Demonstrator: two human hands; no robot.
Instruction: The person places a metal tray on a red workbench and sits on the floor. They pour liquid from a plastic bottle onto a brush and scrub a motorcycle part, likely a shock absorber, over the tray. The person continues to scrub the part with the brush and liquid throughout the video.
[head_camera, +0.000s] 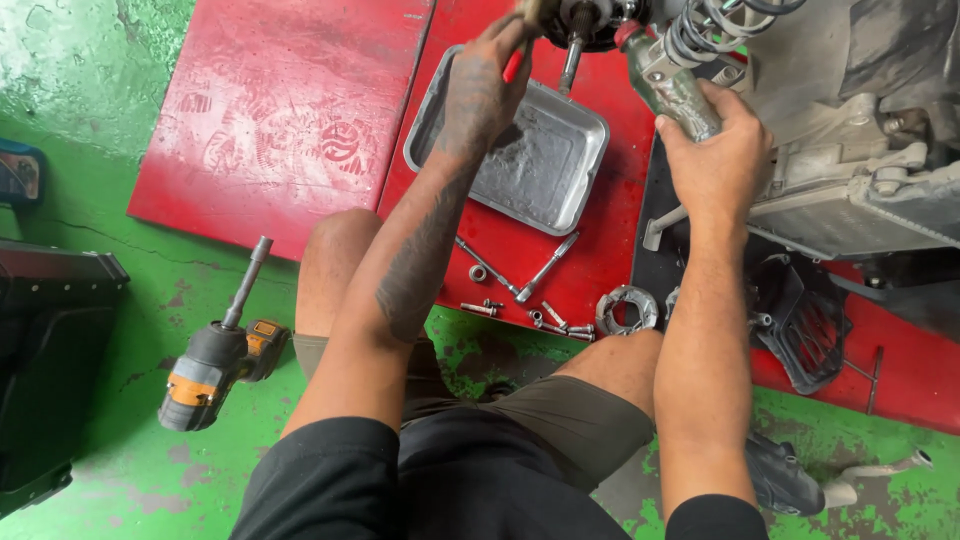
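My left hand (482, 85) reaches up to a round black machine part (590, 20) at the top edge, fingers closed on a thin tool whose tip is hidden there. A steel shaft (571, 62) hangs down from that part. My right hand (715, 150) grips a green, grimy bottle (670, 85) tilted toward the same part. Beneath them a dented metal tray (575, 205) lies on the red platform (280, 110). A coil spring (705, 25) and grey engine casing (850, 190) fill the upper right.
A cordless impact driver (215, 365) with a long socket lies on the green floor at left. Bolts, a T-wrench (535, 275) and a ring-shaped part (625, 310) are scattered by my knees. A black plastic cover (805, 320) lies right, a black case (45, 370) far left.
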